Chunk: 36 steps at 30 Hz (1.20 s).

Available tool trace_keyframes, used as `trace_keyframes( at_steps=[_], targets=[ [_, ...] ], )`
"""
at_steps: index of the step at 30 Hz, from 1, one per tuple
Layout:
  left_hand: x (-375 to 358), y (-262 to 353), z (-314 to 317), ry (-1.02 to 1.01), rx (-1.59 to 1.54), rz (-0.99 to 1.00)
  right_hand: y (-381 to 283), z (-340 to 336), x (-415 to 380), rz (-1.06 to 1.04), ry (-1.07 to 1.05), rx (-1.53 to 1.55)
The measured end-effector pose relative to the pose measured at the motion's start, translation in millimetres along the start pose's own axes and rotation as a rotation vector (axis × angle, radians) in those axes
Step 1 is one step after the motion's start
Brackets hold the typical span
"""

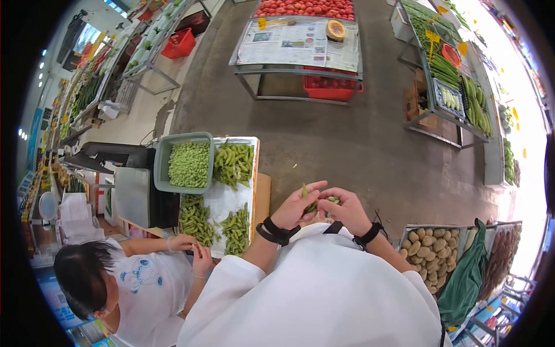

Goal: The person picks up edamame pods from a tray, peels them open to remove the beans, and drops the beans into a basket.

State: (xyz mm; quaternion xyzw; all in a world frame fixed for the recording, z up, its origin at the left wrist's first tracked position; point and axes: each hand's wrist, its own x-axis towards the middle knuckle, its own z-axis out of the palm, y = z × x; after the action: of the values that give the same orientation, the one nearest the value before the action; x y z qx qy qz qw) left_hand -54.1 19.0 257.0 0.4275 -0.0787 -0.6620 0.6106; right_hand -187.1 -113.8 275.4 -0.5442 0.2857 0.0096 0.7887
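Note:
In front of my chest, my left hand (296,207) is closed around green soybean pods (311,206), and one pod tip sticks up past the thumb. My right hand (348,209) meets it there, its fingers pinched on another green pod (333,199). Black bands circle both wrists. To the left, a white-topped stand (217,199) carries several heaps of pods (233,163). On its far corner sits a grey-green tub (160,168) of shelled green beans (189,164).
At my left a person (144,277) in a white shirt holds both hands together beside the pods. Potatoes (430,251) and a green cloth (465,280) lie at right. A newspaper-covered table (277,49) with tomatoes (306,8) stands ahead across the floor. Vegetable racks line both sides.

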Motion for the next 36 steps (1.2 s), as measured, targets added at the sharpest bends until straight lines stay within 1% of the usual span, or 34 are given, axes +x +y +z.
trace_keyframes(
  at_steps=[1,4,7,10,13,16,19,22,25,27,28,31,32,34,36],
  targets=[
    [5.1,-2.2,7.6,0.019,-0.021,0.005,2.1,0.1,0.0,-0.042,0.004,-0.004],
    [11.3,-3.6,15.3,0.001,0.082,0.01,10.4,-5.4,0.5,-0.133,0.028,0.09],
    [16.0,-6.8,17.1,-0.046,0.114,0.005,7.2,-11.9,-4.0,-0.026,0.033,0.028],
    [14.4,3.8,27.9,-0.007,0.116,-0.013,10.7,-22.0,-6.0,0.1,0.113,0.311],
    [23.1,-9.5,16.0,0.037,0.083,0.063,10.1,-26.1,-8.5,0.081,0.145,0.531],
    [23.8,-11.9,14.1,0.034,0.087,0.033,8.8,-28.2,-10.7,0.049,0.155,0.579],
    [22.2,-9.4,24.4,0.093,0.226,0.048,8.8,-27.2,-10.0,0.041,0.184,0.576],
    [22.8,-16.2,23.7,0.103,0.243,0.096,7.7,-24.6,-11.3,0.026,0.194,0.515],
    [21.5,-19.0,23.2,0.133,0.219,0.146,9.1,-23.9,-11.7,0.041,0.187,0.511],
    [20.0,-20.0,18.1,0.185,0.159,0.119,9.0,-25.5,-14.9,0.042,0.19,0.496],
    [15.8,-18.4,10.6,0.228,0.132,0.114,9.4,-24.5,-14.6,0.044,0.171,0.49],
    [2.2,-15.5,-36.5,0.423,-0.266,0.171,8.1,-25.0,-17.2,0.039,0.163,0.506],
    [-4.7,-17.4,-62.4,0.527,-0.35,0.2,9.0,-23.9,-17.8,0.049,0.176,0.518],
    [-15.2,-31.1,-128.1,0.71,-0.529,0.253,12.5,-23.4,-17.6,0.073,0.136,0.53],
    [-30.5,-60.0,-208.4,0.883,-0.585,0.308,16.2,-23.9,-16.9,0.088,0.111,0.534]
  ],
)
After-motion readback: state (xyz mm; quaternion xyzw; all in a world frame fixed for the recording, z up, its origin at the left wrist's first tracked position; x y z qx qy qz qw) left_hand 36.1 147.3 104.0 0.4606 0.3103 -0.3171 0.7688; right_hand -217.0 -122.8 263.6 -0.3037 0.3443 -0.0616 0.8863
